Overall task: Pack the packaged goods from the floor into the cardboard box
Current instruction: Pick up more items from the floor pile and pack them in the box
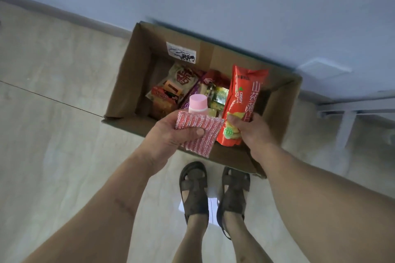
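Your left hand (171, 132) grips a pink metallic scouring pad (197, 132), thumb curled over its face, with a pink-capped bottle (198, 103) showing just behind it. Your right hand (252, 132) has its fingers (234, 123) closed round the lower end of a red crisp packet (243, 100), held upright over the open cardboard box (136, 79). The box stands on the floor (53, 92) against the wall, with several snack packets (181, 85) already lying inside. Your sandalled feet (194, 190) stand just beside its near edge.
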